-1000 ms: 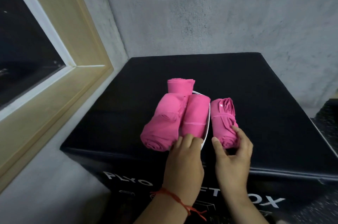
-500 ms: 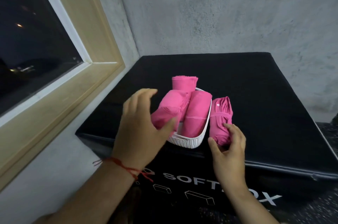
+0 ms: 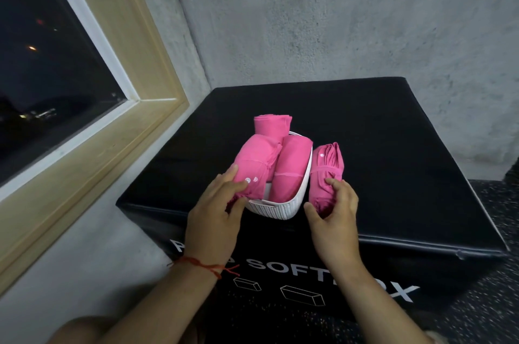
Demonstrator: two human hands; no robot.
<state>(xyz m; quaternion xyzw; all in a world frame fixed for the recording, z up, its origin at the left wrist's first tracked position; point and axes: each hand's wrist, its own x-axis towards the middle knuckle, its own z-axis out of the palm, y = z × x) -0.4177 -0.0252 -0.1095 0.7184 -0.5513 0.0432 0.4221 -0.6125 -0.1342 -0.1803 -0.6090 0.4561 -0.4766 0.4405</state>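
Observation:
A small white basket (image 3: 283, 208) stands near the front edge of a black soft plyo box (image 3: 379, 152). Three rolled pink cloths lie in it: a left roll (image 3: 252, 163), a middle roll (image 3: 289, 169) and a back roll (image 3: 271, 127) sticking up behind them. My left hand (image 3: 216, 214) grips the near end of the left roll, thumb under it. A fourth pink roll (image 3: 327, 172) lies on the box just right of the basket; my right hand (image 3: 335, 214) holds its near end between thumb and fingers.
A grey concrete wall (image 3: 337, 20) rises behind the box. A wood-framed window (image 3: 92, 90) with a sloped sill is at the left. Dark speckled floor (image 3: 486, 273) lies to the right of the box.
My left hand swung out from the basket's front to the left, then came down onto the near end of the left roll. My right hand stayed on the fourth roll.

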